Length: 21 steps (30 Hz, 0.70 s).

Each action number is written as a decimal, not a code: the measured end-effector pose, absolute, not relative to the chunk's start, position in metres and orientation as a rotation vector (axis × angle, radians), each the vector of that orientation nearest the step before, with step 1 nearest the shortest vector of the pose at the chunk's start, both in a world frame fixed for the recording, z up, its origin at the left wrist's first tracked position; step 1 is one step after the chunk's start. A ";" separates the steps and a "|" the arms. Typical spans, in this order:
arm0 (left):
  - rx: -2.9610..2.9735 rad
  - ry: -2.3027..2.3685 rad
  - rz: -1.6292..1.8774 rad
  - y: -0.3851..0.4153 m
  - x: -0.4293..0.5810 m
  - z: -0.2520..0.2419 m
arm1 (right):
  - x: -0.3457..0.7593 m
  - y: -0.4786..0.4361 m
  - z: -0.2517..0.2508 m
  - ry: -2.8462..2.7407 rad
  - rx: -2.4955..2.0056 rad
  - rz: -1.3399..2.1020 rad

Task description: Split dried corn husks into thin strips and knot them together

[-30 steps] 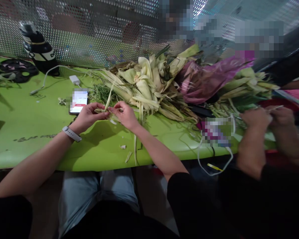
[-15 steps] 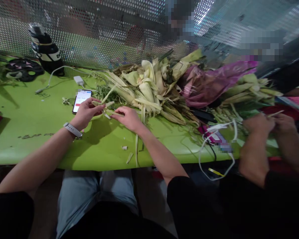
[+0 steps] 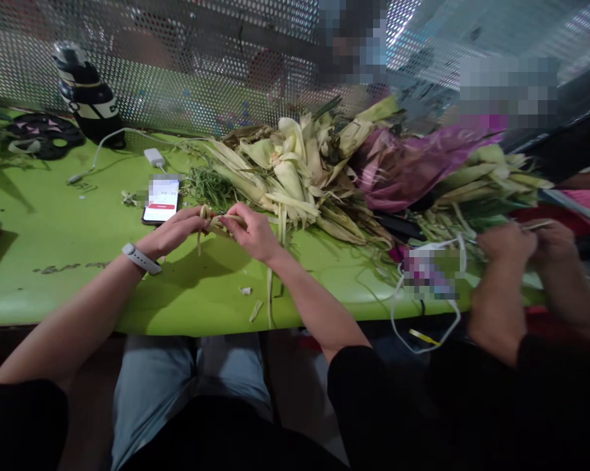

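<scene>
Over the green tabletop (image 3: 187, 301), my left hand (image 3: 180, 230) and my right hand (image 3: 252, 232) are close together. Both are closed on a pale strip of corn husk (image 3: 221, 221), which is looped at the left fingers, with one end hanging down. A white band circles my left wrist. Just behind my hands lies a big heap of corn husks (image 3: 295, 170). Beside it is a small pile of thin green strands (image 3: 209, 186). A lit phone (image 3: 161, 199) lies behind my left hand. Small husk scraps (image 3: 256, 311) rest near the front edge.
A black bottle (image 3: 89, 98) stands at the back left beside a dark mask-like item (image 3: 44, 136). White cables and an adapter (image 3: 154, 158) lie about. At right are a purple plastic bag (image 3: 413, 163) and another person's hands (image 3: 530, 245). A perforated metal panel (image 3: 187, 65) rises behind.
My hands have come closer together. The strip that stuck up from my left fingers is now bent into a loop with an end hanging down.
</scene>
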<state>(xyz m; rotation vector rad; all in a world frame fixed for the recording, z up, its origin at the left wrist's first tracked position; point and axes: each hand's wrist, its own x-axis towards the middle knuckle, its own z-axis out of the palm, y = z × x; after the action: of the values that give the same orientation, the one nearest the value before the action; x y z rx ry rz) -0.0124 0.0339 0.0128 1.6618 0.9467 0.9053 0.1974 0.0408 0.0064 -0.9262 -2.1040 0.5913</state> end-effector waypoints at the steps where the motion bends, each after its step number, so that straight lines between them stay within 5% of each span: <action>1: 1.655 0.939 0.927 0.034 -0.012 0.012 | 0.197 0.039 0.008 -2.075 -0.943 0.656; 11: 1.597 0.891 1.051 0.032 -0.001 0.005 | 0.194 0.039 0.011 -1.788 -1.185 0.920; 21: 1.191 1.039 1.277 0.045 -0.008 -0.001 | 0.202 0.055 0.007 -1.576 -0.864 1.183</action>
<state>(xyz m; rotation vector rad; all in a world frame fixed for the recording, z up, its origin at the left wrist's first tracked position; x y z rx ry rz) -0.0081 0.0453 -0.0007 1.1913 1.0387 1.2769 0.2022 0.0553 0.0065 -0.8642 -1.5762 1.1828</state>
